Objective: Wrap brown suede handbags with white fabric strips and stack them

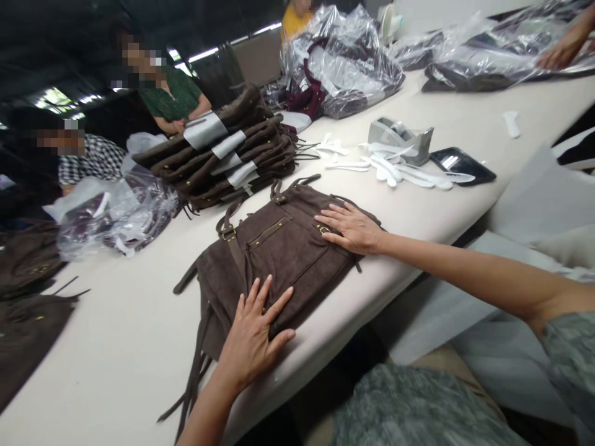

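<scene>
Brown suede-look handbag point(288, 257) lies flat, long axis near left to far right; left hand point(252, 337) on near end, right hand point(357, 229) on far, both spread, grasping nothing.

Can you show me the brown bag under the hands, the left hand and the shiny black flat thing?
Brown bag point(287, 255): head view, on its front, below the zip.
Left hand point(251, 334): head view, back of the hand.
Black flat thing point(465, 163): head view, its shiny top.
</scene>
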The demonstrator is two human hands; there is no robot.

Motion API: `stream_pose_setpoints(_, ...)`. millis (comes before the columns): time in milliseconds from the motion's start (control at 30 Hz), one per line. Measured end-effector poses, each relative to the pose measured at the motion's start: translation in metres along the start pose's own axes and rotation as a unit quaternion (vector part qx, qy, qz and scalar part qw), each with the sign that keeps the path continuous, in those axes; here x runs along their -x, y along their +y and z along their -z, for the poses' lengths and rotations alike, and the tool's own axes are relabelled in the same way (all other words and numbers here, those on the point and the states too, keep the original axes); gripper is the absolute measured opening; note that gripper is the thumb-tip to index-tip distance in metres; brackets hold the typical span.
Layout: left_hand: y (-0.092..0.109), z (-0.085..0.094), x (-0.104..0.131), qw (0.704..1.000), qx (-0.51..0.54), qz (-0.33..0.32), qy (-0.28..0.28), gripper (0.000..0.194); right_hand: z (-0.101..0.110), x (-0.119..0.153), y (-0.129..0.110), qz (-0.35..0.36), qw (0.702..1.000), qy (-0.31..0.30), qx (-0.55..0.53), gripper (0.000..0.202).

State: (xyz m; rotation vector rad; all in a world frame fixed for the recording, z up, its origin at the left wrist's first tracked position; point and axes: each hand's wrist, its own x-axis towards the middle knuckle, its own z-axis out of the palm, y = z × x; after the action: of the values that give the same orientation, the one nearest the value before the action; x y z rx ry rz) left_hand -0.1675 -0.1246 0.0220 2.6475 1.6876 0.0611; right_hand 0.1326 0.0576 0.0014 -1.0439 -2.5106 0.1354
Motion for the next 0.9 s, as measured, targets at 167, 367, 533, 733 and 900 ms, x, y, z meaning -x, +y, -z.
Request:
stream_pose_setpoints(167,-0.009,-0.008,0.024,0.991,0.022,0.130,0.038,0.053,0.001,-0.007,0.006,-0.042,0.998,-0.046,-0.019,0.062)
stream_pose_setpoints(367,-0.024,-0.037,0.067,0.936,0.099,0.300,0.153,0.050,0.008,-0.010,-0.001,-0.250,0.965,-0.016,0.072,0.068)
stream_pose_setpoints(533,0.002,-0.023,0.058,0.873,0.117,0.417,0.224,0.051,0.018,-0.011,-0.005,-0.280,0.956,-0.053,0.074,0.059)
stream_pose_setpoints(733,0.006,0.021,0.045,0.791,0.202,0.541,0.202,0.038,0.012,-0.014,0.001,-0.181,0.976,0.028,0.116,0.057)
stream_pose_setpoints(900,-0.011,0.021,0.045,0.731,0.320,0.545,0.258,0.029,0.014,-0.018,-0.005,-0.184,0.978,0.000,0.095,0.061)
